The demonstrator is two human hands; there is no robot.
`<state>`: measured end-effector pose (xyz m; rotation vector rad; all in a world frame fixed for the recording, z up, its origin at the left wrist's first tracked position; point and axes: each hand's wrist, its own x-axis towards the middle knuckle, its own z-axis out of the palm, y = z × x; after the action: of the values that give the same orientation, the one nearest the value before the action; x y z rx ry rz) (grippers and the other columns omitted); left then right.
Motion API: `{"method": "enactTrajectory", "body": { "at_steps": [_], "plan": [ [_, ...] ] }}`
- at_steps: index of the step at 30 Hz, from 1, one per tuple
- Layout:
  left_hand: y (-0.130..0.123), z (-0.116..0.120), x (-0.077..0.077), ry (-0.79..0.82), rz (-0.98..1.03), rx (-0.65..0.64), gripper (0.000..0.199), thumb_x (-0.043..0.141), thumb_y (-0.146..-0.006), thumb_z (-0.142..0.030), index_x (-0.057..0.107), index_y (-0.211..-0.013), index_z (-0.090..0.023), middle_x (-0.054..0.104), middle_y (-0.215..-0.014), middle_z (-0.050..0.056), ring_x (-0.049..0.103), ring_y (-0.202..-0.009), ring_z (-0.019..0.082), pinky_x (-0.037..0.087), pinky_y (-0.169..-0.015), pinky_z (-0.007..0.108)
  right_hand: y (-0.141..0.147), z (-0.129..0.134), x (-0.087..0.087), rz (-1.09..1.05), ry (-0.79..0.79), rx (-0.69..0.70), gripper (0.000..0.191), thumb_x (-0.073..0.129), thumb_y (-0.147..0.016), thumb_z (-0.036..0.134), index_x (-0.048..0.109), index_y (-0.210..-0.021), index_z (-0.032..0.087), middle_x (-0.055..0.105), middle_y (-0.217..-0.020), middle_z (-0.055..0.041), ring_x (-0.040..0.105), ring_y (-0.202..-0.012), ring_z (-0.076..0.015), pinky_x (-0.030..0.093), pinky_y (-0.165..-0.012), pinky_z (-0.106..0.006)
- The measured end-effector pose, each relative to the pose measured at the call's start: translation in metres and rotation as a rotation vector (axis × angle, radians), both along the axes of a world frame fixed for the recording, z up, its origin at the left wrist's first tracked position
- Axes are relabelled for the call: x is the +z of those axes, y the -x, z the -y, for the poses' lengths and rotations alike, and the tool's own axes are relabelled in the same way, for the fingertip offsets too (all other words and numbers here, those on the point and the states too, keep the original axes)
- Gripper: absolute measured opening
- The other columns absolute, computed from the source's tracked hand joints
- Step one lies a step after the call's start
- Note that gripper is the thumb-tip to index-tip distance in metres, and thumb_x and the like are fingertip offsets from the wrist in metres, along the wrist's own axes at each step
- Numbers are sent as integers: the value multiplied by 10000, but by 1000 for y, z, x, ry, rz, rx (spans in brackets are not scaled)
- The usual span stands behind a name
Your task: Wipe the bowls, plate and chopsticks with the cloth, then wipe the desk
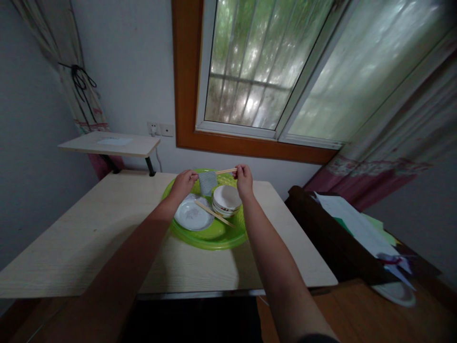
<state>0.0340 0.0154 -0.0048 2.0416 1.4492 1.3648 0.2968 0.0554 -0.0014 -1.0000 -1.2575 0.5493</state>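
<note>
Above a green plastic basket point(209, 245), my right hand point(244, 180) grips one end of a pair of light wooden chopsticks point(226, 170). A grey cloth point(207, 184) drapes over their other end. My left hand point(184, 185) pinches at the cloth's left side; whether its fingers also touch the chopsticks is hidden. Below, in the basket, a white plate point(193, 215) lies at left and stacked white bowls point(227, 196) stand at right, under my right hand. More chopsticks point(214, 213) rest slantwise across the plate's edge, in front of the bowls.
The basket stands on a pale wooden table point(107, 228). A small raised shelf point(132, 143) with a paper on it is at back left. Behind are a wall and a window point(264, 71). To the right, papers point(357, 228) lie on a dark brown piece of furniture point(321, 233).
</note>
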Motion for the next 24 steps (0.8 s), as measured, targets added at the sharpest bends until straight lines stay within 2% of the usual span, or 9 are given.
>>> {"method": "enactTrajectory", "body": {
  "at_steps": [3,6,9,11,13,15,19,21,24],
  "plan": [
    [1,1,2,-21,-48,15,209,513,-938,-257,707,-911,-184,719,-939,72,658,-848,193,514,-828,310,-1,0,1,108,-3,-58,302,458,-947,497,583,-953,222,636,-782,6,585,-707,-160,465,-678,-288],
    [1,2,4,-30,-91,60,202,513,-939,-238,706,-908,-189,726,-949,77,661,-908,208,504,-881,322,0,4,6,307,-84,-200,274,473,-960,433,620,-930,204,669,-913,-54,597,-871,-199,467,-838,-354],
    [2,2,5,-34,-145,81,204,506,-947,-228,706,-914,-205,733,-978,76,659,-976,220,495,-919,330,5,16,18,530,-182,-320,251,505,-980,384,674,-978,197,668,-1040,-95,570,-1022,-237,399,-996,-435],
    [1,3,5,-50,-172,74,209,501,-953,-224,706,-923,-208,733,-989,79,659,-986,225,497,-920,335,11,27,26,658,-224,-329,259,509,-1003,374,705,-1047,210,657,-1118,-110,540,-1111,-253,350,-1058,-459],
    [0,5,6,-75,-194,62,206,503,-958,-227,706,-931,-205,730,-990,85,660,-978,230,499,-913,341,20,37,33,784,-241,-257,280,508,-1021,378,722,-1119,228,650,-1189,-117,511,-1178,-264,334,-1087,-452],
    [-2,8,7,-101,-218,43,195,513,-964,-238,704,-940,-206,726,-993,84,660,-972,230,503,-906,342,30,44,36,922,-242,-126,295,525,-1021,379,715,-1200,243,651,-1241,-116,502,-1212,-272,349,-1090,-431],
    [-7,15,10,-151,-278,-29,182,523,-980,-252,697,-957,-207,720,-1006,75,653,-976,221,502,-921,345,49,49,30,1132,-243,124,359,545,-1020,378,652,-1331,234,682,-1244,-112,571,-1156,-257,420,-1030,-380],
    [-8,17,10,-162,-305,-52,180,524,-987,-253,693,-953,-203,717,-1007,76,648,-977,222,499,-922,348,55,48,26,1182,-218,161,352,540,-1025,392,665,-1307,221,713,-1181,-109,614,-1098,-246,442,-988,-357],
    [-8,17,11,-170,-316,-38,180,521,-994,-261,685,-954,-198,707,-1007,83,642,-970,229,496,-910,349,55,46,24,1210,-157,117,325,543,-1025,401,706,-1230,209,730,-1137,-114,645,-1049,-243,452,-940,-335]
  ]
}}
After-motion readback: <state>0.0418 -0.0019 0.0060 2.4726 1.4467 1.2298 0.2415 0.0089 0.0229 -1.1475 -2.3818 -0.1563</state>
